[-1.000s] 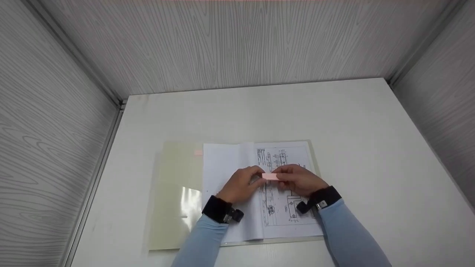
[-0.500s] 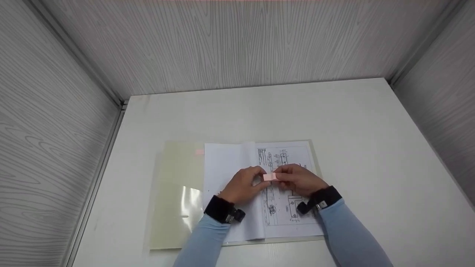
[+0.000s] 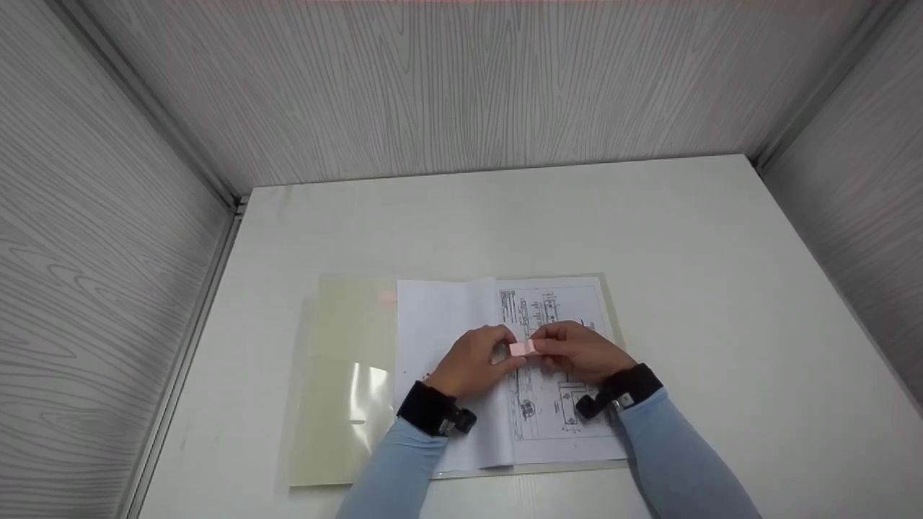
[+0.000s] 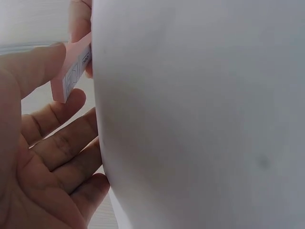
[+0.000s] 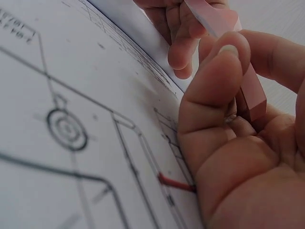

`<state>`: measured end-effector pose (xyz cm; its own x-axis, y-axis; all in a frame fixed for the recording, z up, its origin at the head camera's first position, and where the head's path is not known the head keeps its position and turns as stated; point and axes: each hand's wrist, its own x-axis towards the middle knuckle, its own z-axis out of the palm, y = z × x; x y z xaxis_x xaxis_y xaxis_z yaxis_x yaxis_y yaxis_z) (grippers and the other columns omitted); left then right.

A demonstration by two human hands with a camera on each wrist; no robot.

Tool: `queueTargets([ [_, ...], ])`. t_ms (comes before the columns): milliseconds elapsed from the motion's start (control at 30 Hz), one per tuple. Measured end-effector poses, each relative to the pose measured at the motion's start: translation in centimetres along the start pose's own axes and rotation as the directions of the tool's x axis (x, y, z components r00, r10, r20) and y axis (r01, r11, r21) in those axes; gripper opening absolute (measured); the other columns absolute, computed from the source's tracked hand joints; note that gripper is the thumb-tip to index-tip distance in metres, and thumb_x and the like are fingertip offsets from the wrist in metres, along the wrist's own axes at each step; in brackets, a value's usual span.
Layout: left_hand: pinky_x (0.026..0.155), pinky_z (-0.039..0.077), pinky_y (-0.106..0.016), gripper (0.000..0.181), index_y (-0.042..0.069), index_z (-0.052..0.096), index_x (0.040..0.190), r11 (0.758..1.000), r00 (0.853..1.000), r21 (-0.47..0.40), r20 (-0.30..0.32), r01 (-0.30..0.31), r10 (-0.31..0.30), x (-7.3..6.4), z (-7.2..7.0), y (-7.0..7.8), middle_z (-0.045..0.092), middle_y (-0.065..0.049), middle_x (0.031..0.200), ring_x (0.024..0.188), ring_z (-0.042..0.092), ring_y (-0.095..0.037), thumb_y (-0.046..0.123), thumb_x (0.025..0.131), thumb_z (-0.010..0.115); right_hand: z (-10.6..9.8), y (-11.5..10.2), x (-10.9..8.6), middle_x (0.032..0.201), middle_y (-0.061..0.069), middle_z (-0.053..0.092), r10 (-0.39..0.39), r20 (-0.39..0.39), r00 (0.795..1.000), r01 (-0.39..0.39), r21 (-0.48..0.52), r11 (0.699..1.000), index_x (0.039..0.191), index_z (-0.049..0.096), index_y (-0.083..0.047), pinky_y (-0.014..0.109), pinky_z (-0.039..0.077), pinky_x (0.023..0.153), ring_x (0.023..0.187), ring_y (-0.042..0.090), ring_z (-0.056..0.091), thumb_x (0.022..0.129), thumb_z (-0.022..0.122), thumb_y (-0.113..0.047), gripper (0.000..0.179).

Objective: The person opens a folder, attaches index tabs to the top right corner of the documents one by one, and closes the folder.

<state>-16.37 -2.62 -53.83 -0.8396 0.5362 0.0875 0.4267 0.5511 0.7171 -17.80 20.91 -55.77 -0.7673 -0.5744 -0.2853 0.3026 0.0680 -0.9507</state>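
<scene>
Pinching a pink pad (image 3: pixel 523 349) with both hands, over an open folder (image 3: pixel 332 418) on a white table (image 3: pixel 461 231).
Holding the pad's right part between thumb and fingers of the right hand (image 3: pixel 583 352); grasping its left end by thumb and index finger of the left hand (image 3: pixel 465 364), above a printed drawing (image 3: pixel 537 427), just beside a white page's (image 3: pixel 433 310) edge. Wearing black bands (image 3: pixel 425 407) and light blue sleeves (image 3: pixel 404 461).

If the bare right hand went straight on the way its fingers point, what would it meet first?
Probably the bare left hand, at the other end of the pink rectangular paper-like block that the right hand pinches; exact depth is unclear.
</scene>
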Motion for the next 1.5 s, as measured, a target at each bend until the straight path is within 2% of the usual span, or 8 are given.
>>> queueTargets([
  [233,0.066,0.042,-0.027,0.023,0.023,0.059,0.091,1.000,1.000,0.025,0.002,0.016,-0.016,-0.2,-0.3,0.4,0.056,0.010,0.087,0.078,0.051,-0.011,0.043,0.086,0.070,0.5,-0.5,0.2,0.069,0.005,0.055,-0.026,-0.055,0.998,0.013,-0.233,0.972,0.096,0.067,-0.004,0.025,0.039,0.047,0.056,0.017,0.048,0.088,0.067,-0.040,0.037],
  [333,0.066,0.042,-0.027,0.022,0.025,0.058,0.088,0.999,1.000,0.012,-0.001,0.030,-0.030,-0.2,-0.4,0.5,0.057,0.010,0.086,0.077,0.052,-0.011,0.044,0.086,0.069,0.6,-0.6,0.3,0.068,0.004,0.054,-0.029,-0.063,0.998,0.009,-0.290,0.957,0.094,0.067,-0.006,0.026,0.038,0.047,0.056,0.018,0.048,0.087,0.068,-0.043,0.037],
  [833,0.070,0.043,-0.026,0.024,0.024,0.057,0.084,0.999,1.000,0.036,-0.002,0.007,-0.007,-0.3,0.2,0.2,0.055,0.010,0.086,0.079,0.051,-0.011,0.045,0.088,0.067,1.1,-0.8,0.5,0.061,-0.001,0.048,-0.029,-0.088,0.996,-0.004,-0.362,0.932,0.093,0.068,-0.010,0.025,0.034,0.047,0.052,0.015,0.044,0.085,0.068,-0.048,0.039],
  [967,0.069,0.043,-0.027,0.028,0.024,0.058,0.086,0.999,1.000,0.027,-0.019,0.018,-0.018,-0.4,0.1,0.3,0.056,0.010,0.085,0.079,0.051,-0.011,0.052,0.090,0.060,0.8,-0.6,0.6,0.066,0.001,0.051,-0.032,-0.065,0.997,0.013,-0.279,0.960,0.093,0.066,-0.006,0.025,0.035,0.049,0.056,0.016,0.045,0.092,0.062,-0.042,0.037],
  [1100,0.066,0.042,-0.026,0.031,0.024,0.059,0.092,0.999,0.999,0.025,-0.028,0.034,-0.034,-0.5,-0.1,0.5,0.055,0.009,0.084,0.076,0.051,-0.011,0.055,0.090,0.057,0.5,-0.5,0.6,0.076,0.007,0.059,-0.039,0.006,0.999,0.039,-0.070,0.997,0.102,0.065,0.001,0.025,0.044,0.055,0.063,0.018,0.054,0.102,0.045,-0.035,0.041],
  [1233,0.063,0.041,-0.026,0.033,0.023,0.058,0.093,0.999,0.999,0.016,-0.026,0.033,-0.032,-0.4,-0.3,0.5,0.054,0.008,0.080,0.072,0.051,-0.011,0.055,0.092,0.054,0.3,-0.4,0.4,0.085,0.011,0.062,-0.064,0.058,0.996,0.056,0.117,0.991,0.111,0.062,0.005,0.028,0.050,0.062,0.069,0.019,0.058,0.106,0.036,-0.031,0.045],
  [1333,0.061,0.041,-0.026,0.036,0.023,0.058,0.093,0.999,0.999,0.000,-0.028,0.035,-0.035,-0.2,-0.3,0.6,0.055,0.008,0.078,0.069,0.051,-0.011,0.058,0.091,0.052,0.2,-0.4,0.3,0.092,0.014,0.064,-0.069,0.066,0.995,0.056,0.180,0.982,0.114,0.061,0.007,0.029,0.051,0.066,0.071,0.020,0.059,0.104,0.042,-0.029,0.042],
  [1500,0.062,0.042,-0.026,0.039,0.022,0.058,0.095,0.999,0.999,-0.002,-0.015,0.037,-0.037,-0.1,-0.2,0.7,0.056,0.008,0.079,0.071,0.051,-0.011,0.060,0.090,0.051,-0.1,-0.1,0.0,0.101,0.016,0.064,-0.043,0.063,0.997,0.030,0.200,0.979,0.112,0.059,0.008,0.029,0.053,0.068,0.076,0.022,0.062,0.098,0.055,-0.022,0.034],
])
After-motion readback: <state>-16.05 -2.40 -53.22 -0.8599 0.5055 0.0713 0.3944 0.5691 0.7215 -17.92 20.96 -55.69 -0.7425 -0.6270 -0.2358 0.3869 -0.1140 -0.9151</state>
